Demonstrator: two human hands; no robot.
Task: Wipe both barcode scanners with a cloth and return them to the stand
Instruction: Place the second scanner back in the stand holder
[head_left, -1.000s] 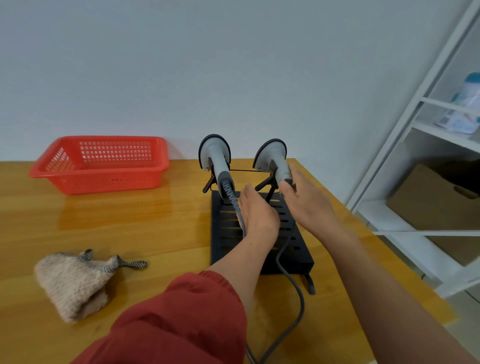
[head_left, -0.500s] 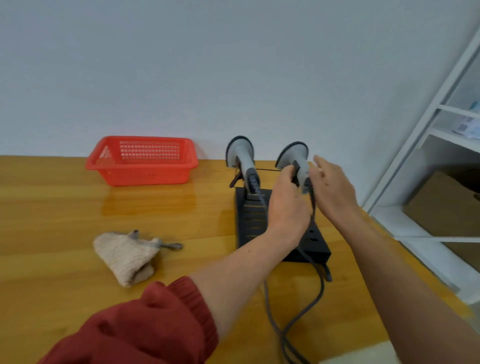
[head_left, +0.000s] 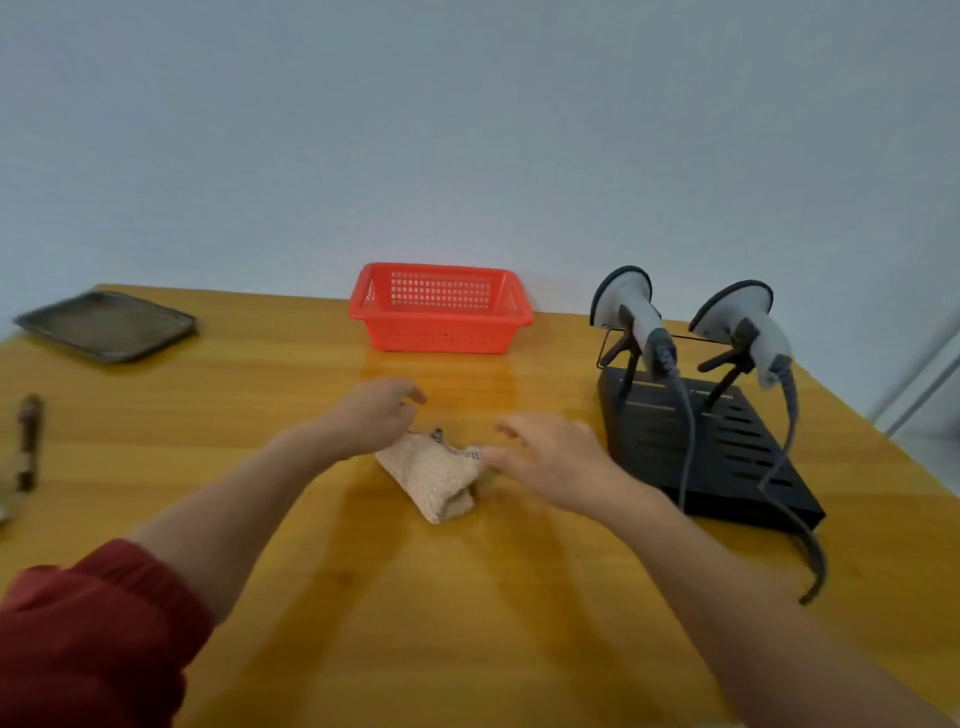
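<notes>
The beige knitted cloth (head_left: 431, 475) lies bunched on the yellow wooden surface (head_left: 467, 597) at the centre of the frame, between the 2 hands. The left hand (head_left: 376, 415) sits at its upper-left edge, fingers loosely curled around nothing. The right hand (head_left: 553, 460) is spread wide, thumb tip at the cloth's right edge; blur hides whether it touches. Neither hand holds anything.

Both scanners rest on thin cradles in the black slotted stand (head_left: 727, 452) at the right of the frame: the grey cone-headed inner scanner (head_left: 631, 317) and the matching outer scanner (head_left: 750, 330). Their grey cables (head_left: 685, 431) trail down over the stand toward the near edge.

The cables look like the main hazard. Lifting 1 scanner could drag its cable across the other, or catch it on a slot — enough to tip the neighbour or slide the stand toward the surface's right edge. The right forearm passes close to the stand's near corner, so a careless sweep could snag a cable. Nothing shows which scanner has been wiped, so 1 could be skipped.

The red mesh plastic basket (head_left: 441, 312) behind the cloth and the dark metal tray (head_left: 106, 325) at upper left stand well apart from all this.
</notes>
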